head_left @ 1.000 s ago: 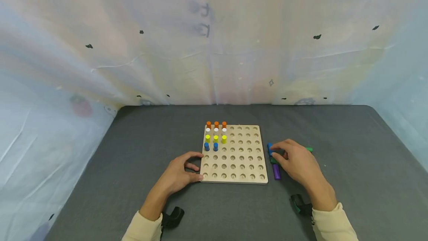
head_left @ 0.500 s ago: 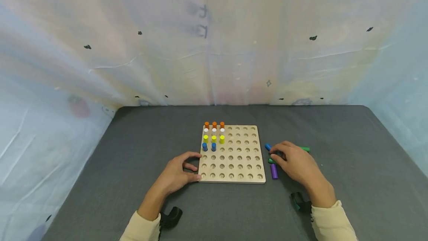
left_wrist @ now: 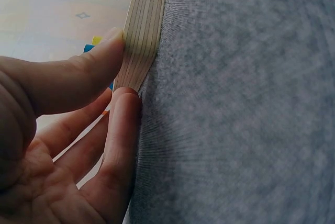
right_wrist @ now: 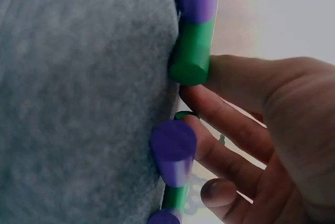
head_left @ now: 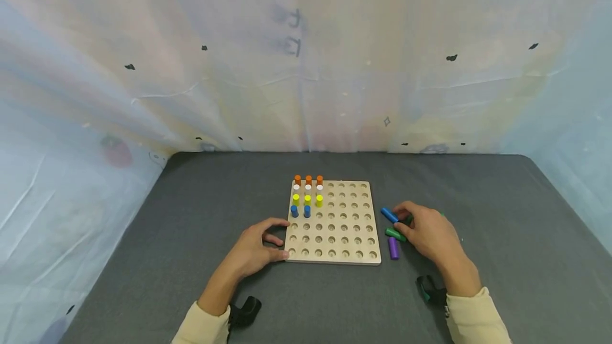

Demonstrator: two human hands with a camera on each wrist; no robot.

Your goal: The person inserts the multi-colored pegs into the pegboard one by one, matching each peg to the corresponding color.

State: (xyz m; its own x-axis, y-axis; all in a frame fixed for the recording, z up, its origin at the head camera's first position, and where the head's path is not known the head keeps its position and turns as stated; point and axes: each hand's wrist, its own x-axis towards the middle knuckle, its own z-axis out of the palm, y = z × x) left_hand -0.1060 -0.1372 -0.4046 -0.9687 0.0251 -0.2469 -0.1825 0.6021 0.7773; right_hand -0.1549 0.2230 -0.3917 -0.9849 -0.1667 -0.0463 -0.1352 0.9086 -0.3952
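Note:
A pale wooden pegboard [head_left: 344, 227] lies on the grey table, with orange, white, yellow and blue pegs standing in its left columns. My left hand [head_left: 253, 246] touches its left edge, thumb near the front corner; the left wrist view shows thumb and one finger [left_wrist: 120, 135] against the board's edge. Right of the board, my right hand [head_left: 430, 232] reaches over loose pegs. Its thumb and index finger are at the right end of a blue peg [head_left: 389, 214]; whether they pinch it is hidden. Just below lies a green peg [head_left: 394, 234], touching a purple peg [head_left: 393, 248].
Further purple [right_wrist: 174, 148] and green pegs [right_wrist: 175, 198] lie beside the right fingers in the right wrist view. One green peg end shows beyond the right hand. A patterned curtain [head_left: 306, 68] hangs behind the table.
The blue loose peg has turned from nearly upright in the view to a slant, its right end now by my right fingertips. The right hand has shifted slightly right. My left hand stays put.

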